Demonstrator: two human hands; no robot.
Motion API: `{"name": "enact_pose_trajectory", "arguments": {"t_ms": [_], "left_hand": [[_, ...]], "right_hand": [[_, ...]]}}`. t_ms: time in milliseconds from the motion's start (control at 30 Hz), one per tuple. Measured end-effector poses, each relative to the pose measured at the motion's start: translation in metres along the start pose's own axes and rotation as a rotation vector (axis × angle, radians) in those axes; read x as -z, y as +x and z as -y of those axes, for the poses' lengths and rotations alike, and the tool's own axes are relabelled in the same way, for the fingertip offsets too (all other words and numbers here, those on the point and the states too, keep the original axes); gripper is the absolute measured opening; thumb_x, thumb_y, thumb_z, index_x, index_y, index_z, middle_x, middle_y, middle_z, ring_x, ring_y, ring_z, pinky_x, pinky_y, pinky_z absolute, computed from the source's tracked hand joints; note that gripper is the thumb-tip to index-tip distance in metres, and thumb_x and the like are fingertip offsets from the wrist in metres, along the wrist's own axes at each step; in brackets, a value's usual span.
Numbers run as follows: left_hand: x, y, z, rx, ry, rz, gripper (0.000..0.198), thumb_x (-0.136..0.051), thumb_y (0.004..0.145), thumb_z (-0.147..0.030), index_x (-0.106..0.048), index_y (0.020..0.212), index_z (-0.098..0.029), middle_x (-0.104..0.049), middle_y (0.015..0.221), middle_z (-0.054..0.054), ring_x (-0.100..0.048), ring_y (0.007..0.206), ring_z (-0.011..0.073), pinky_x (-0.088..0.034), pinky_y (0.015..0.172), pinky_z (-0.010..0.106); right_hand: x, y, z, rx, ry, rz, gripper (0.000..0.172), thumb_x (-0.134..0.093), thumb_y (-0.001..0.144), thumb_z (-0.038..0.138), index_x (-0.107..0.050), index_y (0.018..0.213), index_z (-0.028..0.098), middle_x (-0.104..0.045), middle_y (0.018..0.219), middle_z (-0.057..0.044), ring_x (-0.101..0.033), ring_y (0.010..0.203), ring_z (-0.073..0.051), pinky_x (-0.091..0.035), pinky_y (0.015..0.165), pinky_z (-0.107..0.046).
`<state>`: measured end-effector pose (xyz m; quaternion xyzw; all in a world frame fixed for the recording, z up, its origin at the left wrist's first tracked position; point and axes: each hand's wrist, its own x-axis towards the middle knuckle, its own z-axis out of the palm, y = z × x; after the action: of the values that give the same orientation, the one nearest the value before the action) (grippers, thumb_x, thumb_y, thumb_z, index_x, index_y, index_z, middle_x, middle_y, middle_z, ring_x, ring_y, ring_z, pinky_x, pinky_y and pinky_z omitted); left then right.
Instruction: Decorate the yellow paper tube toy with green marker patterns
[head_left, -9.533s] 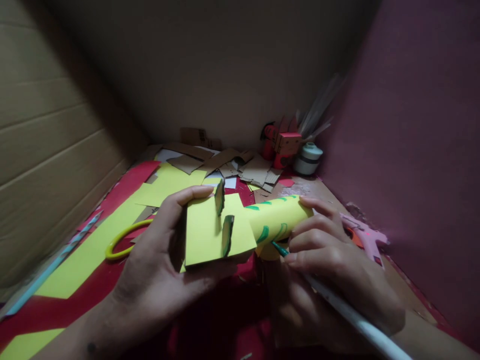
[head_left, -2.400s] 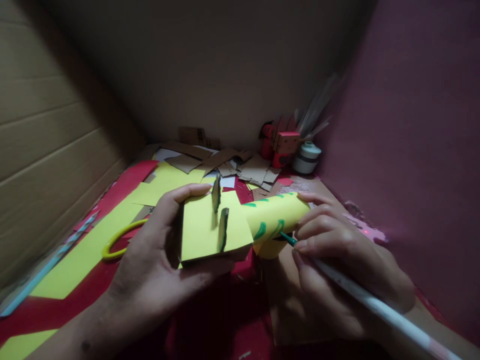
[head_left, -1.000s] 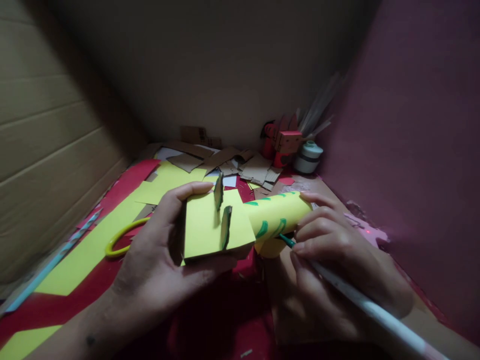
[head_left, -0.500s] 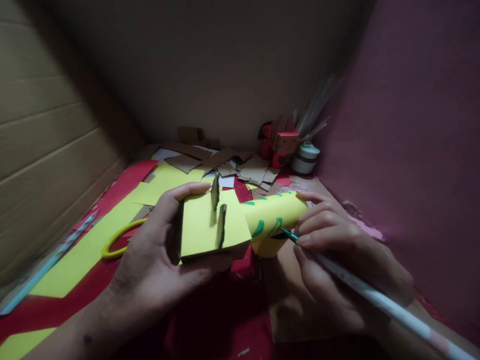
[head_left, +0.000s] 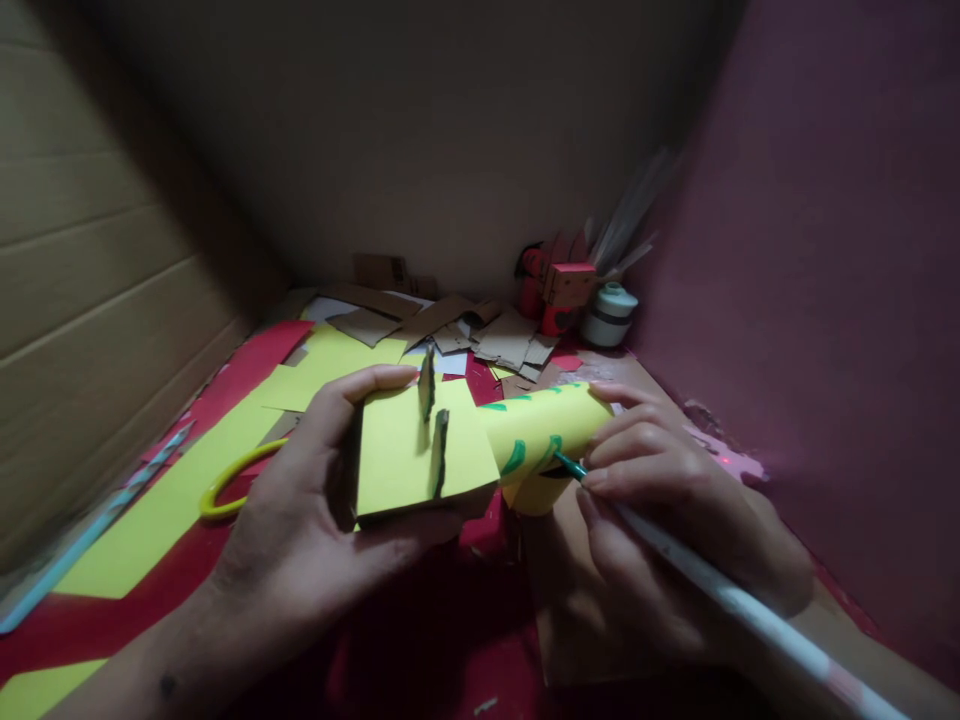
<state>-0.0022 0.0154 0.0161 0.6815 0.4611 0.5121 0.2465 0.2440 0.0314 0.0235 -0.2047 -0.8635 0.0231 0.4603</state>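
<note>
A yellow paper-covered figure (head_left: 409, 460) has a boxy head with two upright cardboard pieces on it and a tube-shaped body (head_left: 536, 440) bearing green painted strokes. My left hand (head_left: 300, 510) is wrapped round the boxy head, thumb below and fingers behind. In my right hand (head_left: 667, 510) a white-handled paintbrush (head_left: 720, 585) is pinched, its green tip touching the tube. Some right fingertips rest against the tube's far end. Below the tube hangs another yellow piece, partly hidden.
Yellow scissors (head_left: 217, 490) show one handle by my left wrist. A blue striped stick (head_left: 82, 540) lies at the left over yellow and red paper. Cardboard scraps (head_left: 506, 340), a red box figure (head_left: 566, 290) and a white jar (head_left: 610, 316) sit at the back. Walls stand on both sides.
Both hands, the figure and the brush appear slightly further left. The brush tip stays at the same green stroke on the tube.
</note>
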Motion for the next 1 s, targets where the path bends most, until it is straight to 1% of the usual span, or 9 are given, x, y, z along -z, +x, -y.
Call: {"name": "enact_pose_trajectory", "arguments": {"t_ms": [167, 267, 333, 467, 500, 733, 800, 933, 1000], "left_hand": [[-0.001, 0.000, -0.002, 0.015, 0.005, 0.012, 0.070, -0.085, 0.061, -0.032, -0.050, 0.122, -0.035, -0.065, 0.084, -0.008, -0.066, 0.061, 0.0105, -0.055, 0.051, 0.015], [0.002, -0.001, -0.001, 0.000, 0.032, 0.030, 0.070, -0.084, 0.063, -0.035, -0.048, 0.123, -0.037, -0.064, 0.082, -0.008, -0.065, 0.059, 0.0105, -0.054, 0.048, 0.015], [0.003, -0.002, 0.001, -0.007, 0.052, 0.015, 0.070, -0.084, 0.063, -0.037, -0.048, 0.123, -0.036, -0.064, 0.080, -0.007, -0.064, 0.057, 0.0107, -0.053, 0.046, 0.015], [0.004, -0.002, 0.005, -0.049, 0.099, 0.022, 0.072, -0.084, 0.062, -0.040, -0.048, 0.124, -0.036, -0.065, 0.083, -0.007, -0.063, 0.056, 0.0096, -0.051, 0.044, 0.013], [0.004, -0.002, 0.005, -0.055, 0.103, 0.029, 0.072, -0.084, 0.062, -0.040, -0.048, 0.124, -0.036, -0.065, 0.083, -0.007, -0.063, 0.056, 0.0095, -0.051, 0.044, 0.013], [0.002, 0.000, 0.001, -0.014, 0.042, 0.034, 0.072, -0.085, 0.062, -0.036, -0.048, 0.123, -0.035, -0.065, 0.082, -0.007, -0.065, 0.058, 0.0108, -0.054, 0.046, 0.015], [0.003, 0.001, 0.000, 0.000, 0.017, 0.045, 0.073, -0.085, 0.060, -0.033, -0.048, 0.123, -0.036, -0.064, 0.083, -0.008, -0.065, 0.058, 0.0103, -0.053, 0.045, 0.014], [0.003, 0.000, 0.000, 0.027, 0.010, 0.038, 0.071, -0.083, 0.061, -0.026, -0.049, 0.122, -0.037, -0.063, 0.081, -0.009, -0.063, 0.057, 0.0087, -0.051, 0.045, 0.012], [0.003, 0.000, 0.000, 0.018, 0.011, 0.037, 0.071, -0.083, 0.061, -0.026, -0.049, 0.122, -0.037, -0.064, 0.083, -0.009, -0.064, 0.058, 0.0088, -0.051, 0.046, 0.012]], "right_hand": [[0.014, 0.000, -0.011, 0.098, 0.002, 0.192, 0.025, -0.062, 0.076, 0.001, -0.060, 0.093, 0.020, -0.069, 0.083, -0.002, -0.067, 0.088, -0.019, -0.037, 0.111, -0.053], [0.017, 0.000, -0.013, 0.103, 0.004, 0.234, 0.024, -0.058, 0.080, 0.001, -0.061, 0.095, 0.019, -0.070, 0.085, -0.002, -0.067, 0.088, -0.018, -0.037, 0.111, -0.050], [0.014, -0.001, -0.009, 0.090, 0.027, 0.210, 0.023, -0.058, 0.079, 0.000, -0.060, 0.093, 0.019, -0.070, 0.085, -0.002, -0.067, 0.087, -0.017, -0.039, 0.110, -0.051], [0.003, -0.003, 0.000, -0.013, 0.021, -0.022, 0.027, -0.065, 0.069, -0.002, -0.059, 0.087, 0.017, -0.067, 0.078, -0.002, -0.066, 0.080, -0.019, -0.043, 0.106, -0.057], [0.003, -0.003, 0.000, -0.018, 0.017, -0.030, 0.028, -0.066, 0.068, -0.002, -0.059, 0.086, 0.017, -0.067, 0.078, -0.002, -0.066, 0.080, -0.020, -0.044, 0.105, -0.058], [0.017, 0.001, -0.012, 0.105, 0.014, 0.211, 0.025, -0.058, 0.079, 0.000, -0.060, 0.094, 0.021, -0.071, 0.085, -0.001, -0.068, 0.086, -0.019, -0.040, 0.110, -0.052], [0.013, 0.000, -0.011, 0.097, 0.028, 0.178, 0.026, -0.058, 0.077, -0.001, -0.060, 0.094, 0.019, -0.070, 0.085, -0.003, -0.068, 0.087, -0.019, -0.041, 0.109, -0.054], [-0.001, -0.003, -0.001, 0.006, 0.028, -0.024, 0.030, -0.064, 0.066, -0.005, -0.058, 0.085, 0.017, -0.067, 0.079, -0.003, -0.066, 0.082, -0.020, -0.044, 0.104, -0.060], [-0.005, -0.004, 0.002, -0.011, 0.027, -0.067, 0.032, -0.065, 0.063, -0.007, -0.057, 0.083, 0.017, -0.065, 0.078, -0.002, -0.066, 0.080, -0.020, -0.045, 0.103, -0.060]]}}
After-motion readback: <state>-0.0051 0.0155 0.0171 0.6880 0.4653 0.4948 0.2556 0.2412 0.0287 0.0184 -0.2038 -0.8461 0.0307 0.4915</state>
